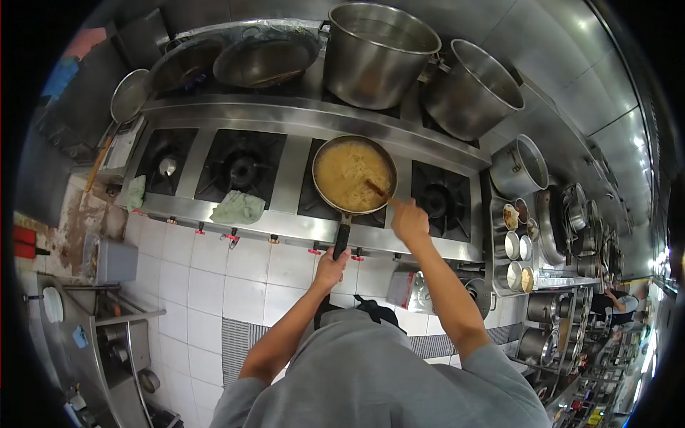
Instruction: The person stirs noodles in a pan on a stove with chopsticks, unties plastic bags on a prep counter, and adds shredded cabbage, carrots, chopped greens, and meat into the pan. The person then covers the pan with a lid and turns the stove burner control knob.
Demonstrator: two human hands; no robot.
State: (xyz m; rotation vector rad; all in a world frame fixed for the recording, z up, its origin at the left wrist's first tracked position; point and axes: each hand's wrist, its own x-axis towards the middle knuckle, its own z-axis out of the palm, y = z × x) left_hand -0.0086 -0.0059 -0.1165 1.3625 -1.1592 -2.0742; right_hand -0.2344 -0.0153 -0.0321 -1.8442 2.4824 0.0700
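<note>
A frying pan (390,158) sits on a burner of the stove, holding noodles (349,171) in a yellowish sauce. My left hand (331,269) is wrapped round the pan's black handle, which points toward me. At the pan's right rim, my right hand (410,222) grips a wooden spatula (376,188). The spatula's tip rests among the noodles, and its grip end is hidden in my fingers.
Bare burners (242,168) flank the pan. A green cloth (238,207) lies on the stove's front edge. Large pots (378,71) and woks (265,60) stand behind. Seasoning containers (512,246) are at the right, and another person (619,302) is far off.
</note>
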